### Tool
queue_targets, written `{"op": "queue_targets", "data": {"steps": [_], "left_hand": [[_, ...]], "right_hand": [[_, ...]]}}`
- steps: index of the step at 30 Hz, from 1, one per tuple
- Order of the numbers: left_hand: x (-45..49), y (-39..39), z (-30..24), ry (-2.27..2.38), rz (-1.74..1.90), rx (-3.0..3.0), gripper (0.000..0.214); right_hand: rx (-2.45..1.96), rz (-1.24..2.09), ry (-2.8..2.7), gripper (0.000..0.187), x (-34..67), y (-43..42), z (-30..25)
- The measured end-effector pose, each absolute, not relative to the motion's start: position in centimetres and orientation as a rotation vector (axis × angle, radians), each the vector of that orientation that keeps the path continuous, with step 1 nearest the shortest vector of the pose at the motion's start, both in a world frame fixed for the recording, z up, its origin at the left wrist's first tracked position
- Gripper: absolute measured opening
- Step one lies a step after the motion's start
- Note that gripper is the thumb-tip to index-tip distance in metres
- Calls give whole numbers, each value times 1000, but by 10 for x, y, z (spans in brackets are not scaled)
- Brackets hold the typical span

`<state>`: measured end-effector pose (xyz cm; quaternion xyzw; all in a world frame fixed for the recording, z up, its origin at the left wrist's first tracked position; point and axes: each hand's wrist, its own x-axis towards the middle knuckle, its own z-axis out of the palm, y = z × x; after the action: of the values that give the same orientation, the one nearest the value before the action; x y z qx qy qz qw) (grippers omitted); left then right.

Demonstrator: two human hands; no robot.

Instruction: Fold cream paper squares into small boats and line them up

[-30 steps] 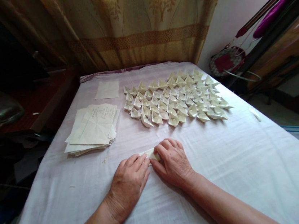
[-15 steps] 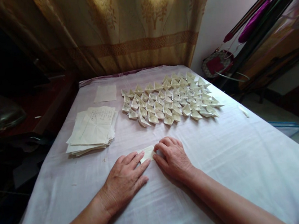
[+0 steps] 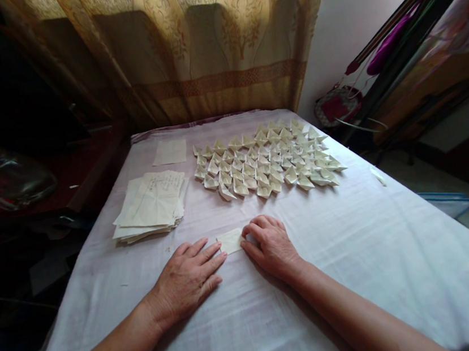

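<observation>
A small folded piece of paper (image 3: 231, 242) lies flat on the white cloth between my hands. My left hand (image 3: 193, 271) rests palm down with fingers spread, its fingertips at the paper's left edge. The thumb and bent fingers of my right hand (image 3: 271, 245) pinch the paper's right end. Beyond them stand several rows of folded paper boats (image 3: 254, 164). To the left is a stack of loose paper sheets (image 3: 150, 203), the top one creased and carrying handwriting.
A single square sheet (image 3: 170, 151) lies behind the stack. The white cloth (image 3: 252, 321) covers the table. A patterned curtain (image 3: 210, 47) hangs at the far edge. On the left, a glass jar (image 3: 13, 180) lies on a dark red surface. A bag (image 3: 337, 107) hangs at the right.
My left hand has slid left along the paper, uncovering more of it. My right hand keeps its pinch at the right end. The camera view has tilted up slightly.
</observation>
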<state>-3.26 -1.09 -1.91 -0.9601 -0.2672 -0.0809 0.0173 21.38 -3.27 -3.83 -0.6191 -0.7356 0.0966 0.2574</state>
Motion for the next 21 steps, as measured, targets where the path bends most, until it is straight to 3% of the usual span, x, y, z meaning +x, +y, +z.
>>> {"op": "queue_targets", "data": {"steps": [13, 21], "left_hand": [[-26, -11, -15, -891, -478, -2966, 26], [-17, -23, -29, -953, -326, -2978, 43]], "right_hand": [[-1674, 209, -1999, 4, 213, -33, -39], [-1664, 179, -2006, 5, 213, -32, -42]]}}
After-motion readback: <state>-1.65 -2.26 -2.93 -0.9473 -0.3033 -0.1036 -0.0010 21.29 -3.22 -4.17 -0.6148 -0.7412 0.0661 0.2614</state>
